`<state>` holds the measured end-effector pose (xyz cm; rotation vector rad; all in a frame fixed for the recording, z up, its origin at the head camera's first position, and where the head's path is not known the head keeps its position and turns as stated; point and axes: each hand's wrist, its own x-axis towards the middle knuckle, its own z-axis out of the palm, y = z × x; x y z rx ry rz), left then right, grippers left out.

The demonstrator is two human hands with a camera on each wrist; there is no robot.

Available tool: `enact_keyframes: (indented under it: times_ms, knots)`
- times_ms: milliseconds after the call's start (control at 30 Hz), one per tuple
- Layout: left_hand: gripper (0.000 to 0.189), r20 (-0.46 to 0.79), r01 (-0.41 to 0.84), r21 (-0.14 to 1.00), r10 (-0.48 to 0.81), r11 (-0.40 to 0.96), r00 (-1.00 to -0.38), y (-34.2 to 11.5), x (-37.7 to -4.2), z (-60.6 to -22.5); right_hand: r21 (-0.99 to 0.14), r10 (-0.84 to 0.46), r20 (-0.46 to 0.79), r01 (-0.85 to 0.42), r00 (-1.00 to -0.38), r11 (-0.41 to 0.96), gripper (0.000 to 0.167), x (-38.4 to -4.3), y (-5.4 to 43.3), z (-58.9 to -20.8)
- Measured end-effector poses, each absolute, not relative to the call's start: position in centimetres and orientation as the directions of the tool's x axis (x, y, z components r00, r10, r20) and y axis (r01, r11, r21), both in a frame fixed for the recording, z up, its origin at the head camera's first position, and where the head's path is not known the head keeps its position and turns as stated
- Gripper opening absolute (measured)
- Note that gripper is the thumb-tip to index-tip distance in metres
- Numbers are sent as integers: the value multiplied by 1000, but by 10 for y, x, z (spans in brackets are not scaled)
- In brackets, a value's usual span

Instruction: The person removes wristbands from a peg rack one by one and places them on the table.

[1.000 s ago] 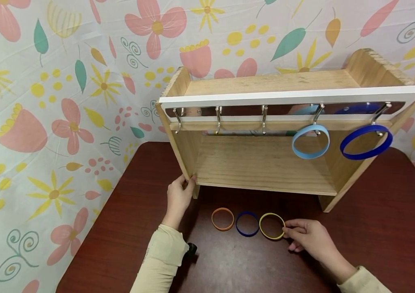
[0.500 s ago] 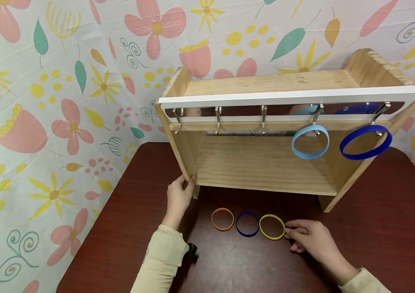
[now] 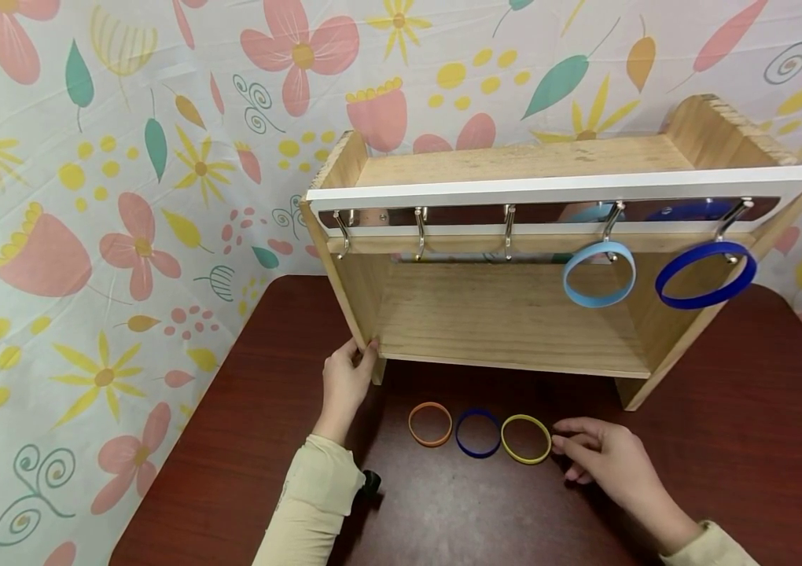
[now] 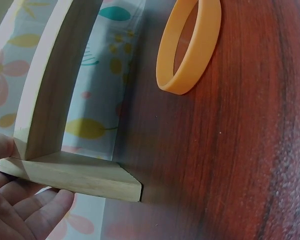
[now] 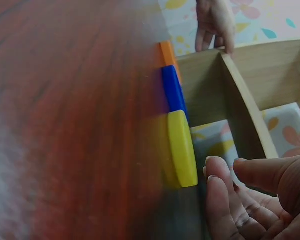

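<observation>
My left hand (image 3: 347, 387) grips the lower left edge of a wooden shelf (image 3: 514, 314), thumb on one face and fingers behind. In the left wrist view, the fingers (image 4: 50, 210) curl under the side board (image 4: 85, 177). My right hand (image 3: 606, 456) is just right of a yellow wristband (image 3: 527, 462) lying on the table. The right wrist view has a gap between its fingertips and the yellow wristband (image 5: 182, 150); nothing is held. Left of that band lie a dark blue wristband (image 3: 478, 453) and an orange wristband (image 3: 430, 444), in a row.
Several metal hooks (image 3: 509, 232) line the white rail (image 3: 472, 189) on the shelf front. A light blue wristband (image 3: 599, 302) and a blue wristband (image 3: 705, 300) hang from the two rightmost hooks. A dark red table (image 3: 458, 519) stands against a flowered cloth (image 3: 182, 102).
My right hand has let go of the yellow wristband and drawn slightly right, away from it. The band has settled slightly lower in view. My left hand has stayed on the shelf.
</observation>
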<state>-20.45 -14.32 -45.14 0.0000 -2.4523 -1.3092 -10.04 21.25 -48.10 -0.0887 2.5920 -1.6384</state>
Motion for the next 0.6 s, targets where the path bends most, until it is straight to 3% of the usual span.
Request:
enact_keyframes:
  times_ms: [600]
  knots:
    - [24,299,155,816,-178,556,-937,-143,-204,-451,-827,-45,248,-236,-968,510,22,-104,224,-440]
